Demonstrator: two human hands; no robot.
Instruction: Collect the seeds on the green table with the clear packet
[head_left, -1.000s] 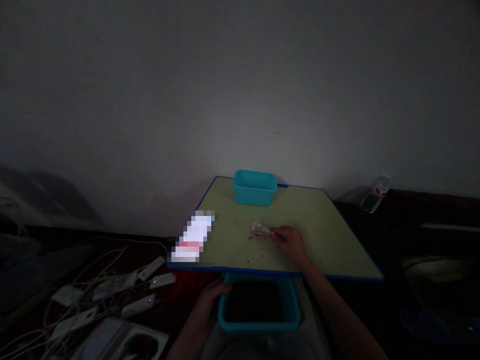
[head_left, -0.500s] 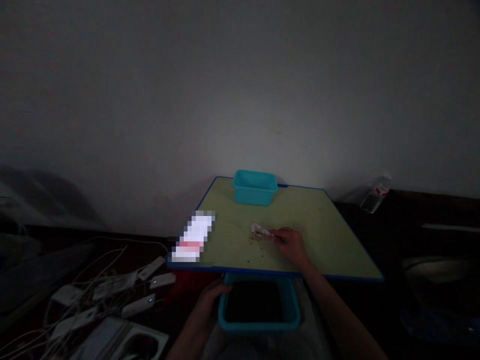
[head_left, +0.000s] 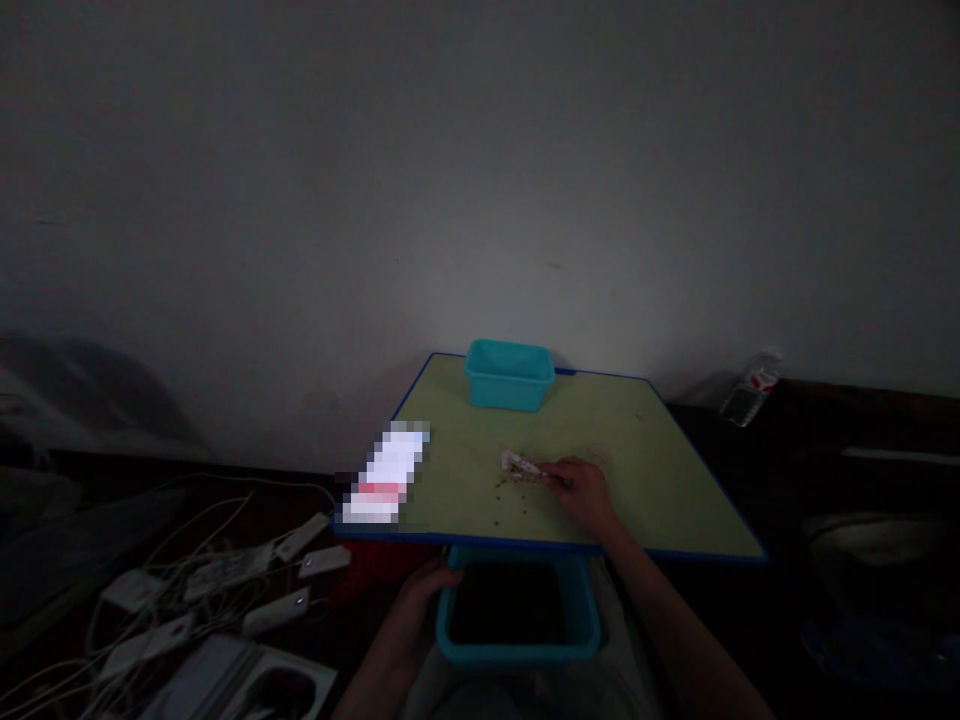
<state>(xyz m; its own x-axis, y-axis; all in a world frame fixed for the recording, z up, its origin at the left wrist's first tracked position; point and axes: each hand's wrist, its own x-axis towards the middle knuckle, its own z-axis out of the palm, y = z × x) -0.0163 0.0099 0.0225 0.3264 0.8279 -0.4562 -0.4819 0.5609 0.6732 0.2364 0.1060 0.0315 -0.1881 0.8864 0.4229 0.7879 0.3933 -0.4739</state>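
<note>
My right hand (head_left: 585, 492) rests low over the pale green tabletop (head_left: 592, 420), fingers pinched on a small whitish-pink object (head_left: 519, 464). Its exact kind is too dark and small to make out. Dark crumbs (head_left: 498, 498) lie scattered around and in front of it. A turquoise plastic tub (head_left: 517, 654) sits in my lap under the table's near edge, its inside dark. With my left hand (head_left: 424, 598) I grip that tub's left rim, thumb over the edge; the other fingers are hidden.
Another turquoise tub (head_left: 506, 392) stands at the table's back edge. A blurred, bright phone-like slab (head_left: 384, 475) lies at the left. Tangled cables and white power strips (head_left: 232, 570) cover the floor on the left. A clear plastic bottle (head_left: 752, 388) leans by the wall at right.
My right hand and the whitish-pink object have shifted very slightly, and some crumbs lie differently. My left hand and both tubs have stayed in place.
</note>
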